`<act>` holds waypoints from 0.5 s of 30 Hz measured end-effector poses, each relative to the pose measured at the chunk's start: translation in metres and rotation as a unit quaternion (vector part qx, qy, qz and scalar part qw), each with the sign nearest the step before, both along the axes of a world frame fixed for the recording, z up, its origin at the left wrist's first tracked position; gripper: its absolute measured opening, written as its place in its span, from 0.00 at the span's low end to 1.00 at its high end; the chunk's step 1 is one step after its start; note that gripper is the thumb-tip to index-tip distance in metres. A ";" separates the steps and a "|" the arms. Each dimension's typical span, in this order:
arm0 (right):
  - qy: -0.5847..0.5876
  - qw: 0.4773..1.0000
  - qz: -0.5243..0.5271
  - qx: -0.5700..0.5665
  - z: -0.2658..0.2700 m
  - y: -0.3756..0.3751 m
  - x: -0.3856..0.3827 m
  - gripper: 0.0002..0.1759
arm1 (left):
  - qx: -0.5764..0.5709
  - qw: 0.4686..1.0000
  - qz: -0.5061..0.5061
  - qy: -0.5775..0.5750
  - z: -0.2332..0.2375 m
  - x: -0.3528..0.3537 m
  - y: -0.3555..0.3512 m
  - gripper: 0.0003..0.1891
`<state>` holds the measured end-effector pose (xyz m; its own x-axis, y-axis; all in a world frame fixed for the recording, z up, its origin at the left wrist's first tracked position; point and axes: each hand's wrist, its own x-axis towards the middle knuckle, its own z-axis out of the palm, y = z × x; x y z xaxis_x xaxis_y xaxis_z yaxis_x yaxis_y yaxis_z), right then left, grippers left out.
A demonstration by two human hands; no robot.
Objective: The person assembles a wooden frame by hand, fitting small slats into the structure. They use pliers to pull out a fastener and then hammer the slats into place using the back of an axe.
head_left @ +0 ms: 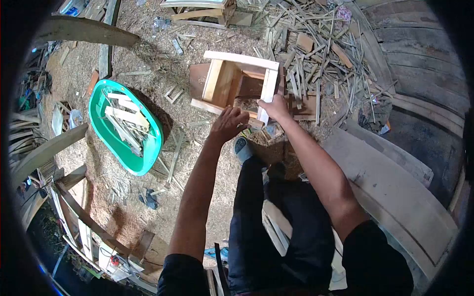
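A small wooden frame, box-like with pale edge strips, stands in front of my feet on reddish-brown boards. My left hand is at its near left edge, with the fingers bent over the lower rail. The right side of the frame, a whitish upright piece, is gripped by my right hand, its thumb on the inner face. Through the open middle of the frame, the ground and part of a brown board show.
A green tub holding wood offcuts stands at the left. Scrap sticks lie heaped at the upper right. Large grey panels lie at the right. Sawdust covers the ground, and a curved beam juts in at the upper left.
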<state>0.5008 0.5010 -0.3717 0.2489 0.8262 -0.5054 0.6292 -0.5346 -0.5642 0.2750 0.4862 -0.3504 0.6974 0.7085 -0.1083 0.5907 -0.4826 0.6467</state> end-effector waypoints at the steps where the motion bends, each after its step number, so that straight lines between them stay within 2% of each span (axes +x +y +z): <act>1: 0.018 0.999 0.011 -0.041 0.024 -0.002 0.003 0.29 | -0.021 1.000 0.007 -0.008 0.004 0.002 -0.006 0.23; 4: -0.023 0.994 0.077 -0.071 0.031 -0.013 0.008 0.32 | 0.002 1.000 0.017 0.014 0.029 0.008 -0.026 0.23; 5: -0.024 0.992 0.085 -0.095 0.039 -0.016 0.008 0.37 | -0.029 0.999 0.019 0.032 0.034 0.011 -0.033 0.25; 8: 0.034 0.986 0.078 -0.142 0.053 -0.025 0.007 0.40 | -0.018 0.999 0.040 -0.001 0.046 0.011 -0.056 0.23; 9: 0.002 0.987 0.083 -0.136 0.053 -0.028 0.003 0.40 | -0.042 0.998 0.045 -0.025 0.051 0.008 -0.064 0.24; 12: 0.096 0.978 0.113 -0.145 0.062 -0.050 0.007 0.36 | -0.061 0.996 0.072 0.003 0.066 0.001 -0.083 0.21; 13: 0.104 0.981 0.107 -0.127 0.067 -0.063 0.006 0.35 | -0.030 0.997 0.067 -0.026 0.058 -0.005 -0.091 0.20; 15: 0.114 0.985 0.103 -0.081 0.073 -0.074 0.001 0.33 | -0.028 0.997 0.068 -0.012 0.080 -0.004 -0.098 0.20</act>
<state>0.5014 0.4271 -0.2989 -0.0495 0.7519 -0.6575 0.6007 -0.5035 -0.6210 0.2708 0.3880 -0.2703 0.5976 0.7904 -0.1347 0.6329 -0.3618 0.6845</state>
